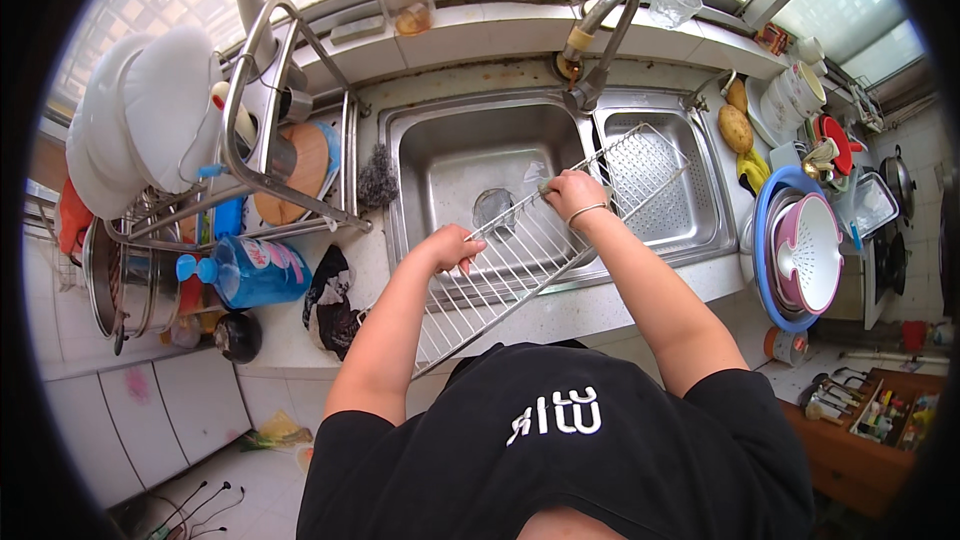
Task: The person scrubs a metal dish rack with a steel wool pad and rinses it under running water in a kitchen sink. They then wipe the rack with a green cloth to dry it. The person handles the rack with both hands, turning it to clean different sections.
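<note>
A metal wire rack [517,259] lies slanted over the double steel sink, its far end above the small basin and its near end past the counter's front edge. My left hand [454,246] grips the rack's rim on the side away from me. Farther right on that same rim, my right hand [576,196] presses a small grey-green pad [545,185], mostly hidden by the fingers, to the wires. Below the rack are the large basin [450,142] and its drain [493,208]. The faucet [600,52] rises behind the sink.
At left stand a steel dish rack [238,112] with white bowls [169,105] and a blue bottle [262,271]. Steel wool [377,176] and a dark cloth [330,304] lie left of the sink. Potatoes [735,129], a blue basin [765,240] and a colander [808,255] are at right.
</note>
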